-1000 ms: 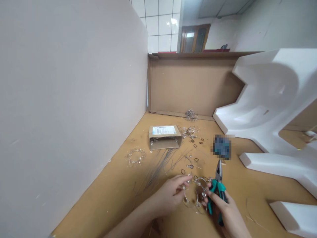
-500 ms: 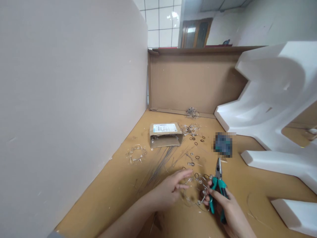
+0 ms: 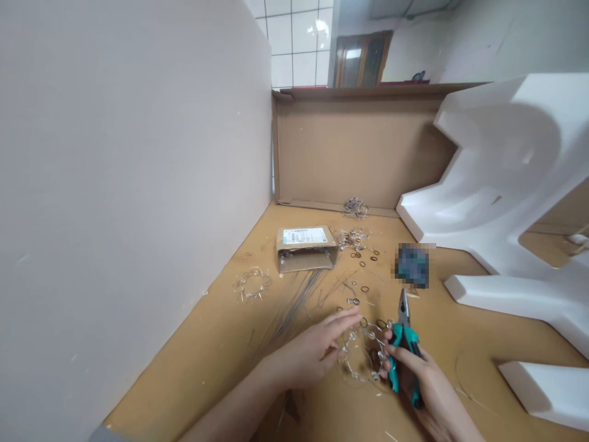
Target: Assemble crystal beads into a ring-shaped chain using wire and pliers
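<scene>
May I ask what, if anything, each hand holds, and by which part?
The right hand holds the pliers by the handles and the wire ring by its right side; for the left hand, I cannot tell.

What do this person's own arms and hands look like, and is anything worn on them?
Both the left hand and the right hand are ungloved. The left forearm is bare as far as it shows, with no sleeve in view. No watch, bracelet or marking can be seen on either wrist.

On the brown tabletop lie a cardboard box, wires and dark rings
</scene>
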### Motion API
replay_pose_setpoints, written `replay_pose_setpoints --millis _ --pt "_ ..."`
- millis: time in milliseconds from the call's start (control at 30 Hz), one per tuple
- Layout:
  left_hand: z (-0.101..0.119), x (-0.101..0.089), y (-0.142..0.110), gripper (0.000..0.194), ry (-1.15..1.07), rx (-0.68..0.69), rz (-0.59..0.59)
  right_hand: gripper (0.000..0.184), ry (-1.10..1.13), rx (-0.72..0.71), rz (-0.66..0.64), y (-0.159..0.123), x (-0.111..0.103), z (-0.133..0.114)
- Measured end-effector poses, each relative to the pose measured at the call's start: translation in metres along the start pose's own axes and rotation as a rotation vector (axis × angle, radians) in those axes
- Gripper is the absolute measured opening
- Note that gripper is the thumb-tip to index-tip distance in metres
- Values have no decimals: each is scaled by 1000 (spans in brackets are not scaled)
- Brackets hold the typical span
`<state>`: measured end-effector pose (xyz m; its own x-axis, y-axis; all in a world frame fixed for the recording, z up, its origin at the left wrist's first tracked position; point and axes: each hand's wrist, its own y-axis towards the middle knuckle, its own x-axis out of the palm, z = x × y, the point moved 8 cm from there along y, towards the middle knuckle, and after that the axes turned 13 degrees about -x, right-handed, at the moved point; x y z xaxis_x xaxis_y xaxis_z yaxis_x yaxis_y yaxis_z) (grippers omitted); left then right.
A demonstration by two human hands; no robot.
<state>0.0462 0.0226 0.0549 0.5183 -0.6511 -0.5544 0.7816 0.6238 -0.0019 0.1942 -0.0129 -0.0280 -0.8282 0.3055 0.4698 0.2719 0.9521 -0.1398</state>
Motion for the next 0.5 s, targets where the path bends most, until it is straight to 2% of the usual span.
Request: replay_pose_setpoints --millis 233,400,500 --pt "-6 4 1 61 48 -78 -6 24 14 21 4 -4 3 -3" --pt "-9 8 2 68 13 -103 -43 25 -14 21 18 -6 3 -4" --pt "-11 8 2 64 -27 -124 -34 22 -12 36 -8 -7 6 -4"
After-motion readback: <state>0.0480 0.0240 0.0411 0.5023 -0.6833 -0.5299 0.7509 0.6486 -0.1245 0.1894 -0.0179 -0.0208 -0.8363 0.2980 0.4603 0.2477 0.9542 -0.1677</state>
